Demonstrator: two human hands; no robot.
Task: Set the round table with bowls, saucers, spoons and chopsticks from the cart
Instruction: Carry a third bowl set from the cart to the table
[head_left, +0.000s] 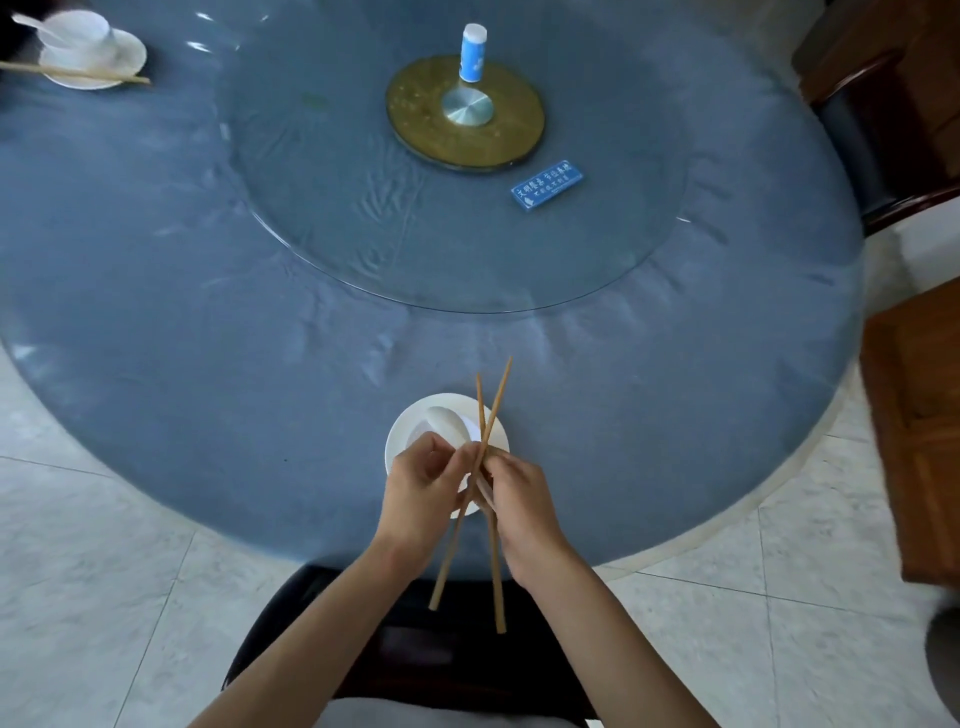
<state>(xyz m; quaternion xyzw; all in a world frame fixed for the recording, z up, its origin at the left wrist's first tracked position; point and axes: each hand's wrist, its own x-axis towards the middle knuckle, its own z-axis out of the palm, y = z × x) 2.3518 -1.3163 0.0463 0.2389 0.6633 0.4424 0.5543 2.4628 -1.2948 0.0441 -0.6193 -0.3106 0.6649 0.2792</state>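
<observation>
Left grip (423, 486): fingers curled, pinching the pair of chopsticks (485, 467) near mid-length. Right grip (519, 499): fingers likewise curled round the same pair from the other side. The two grips sit just beside each other, fingertips nearly touching, above the near edge of the bench (208, 364).

The chopsticks are crossed in an X at the point of hold, tips fanned out away from the person over the saucer (402, 441), butt ends hanging down past the bench edge over a dark chair (322, 623).

Directly under the grips, the white saucer rests on the bench near its front rim. A white bowl (447, 423) stands on it, partly hidden by the fingers. Whether a spoon lies with it cannot be told.

Beyond, a glass turntable (337, 208) covers the bench centre, on a gold disc (415, 114) with a metal hub. A white and blue canister (472, 52) stands upright on the glass. A blue card (548, 184) lies flat nearby.

Far left: a second setting (93, 54) of bowl, spoon and saucer, with chopsticks laid across the saucer's near edge.
</observation>
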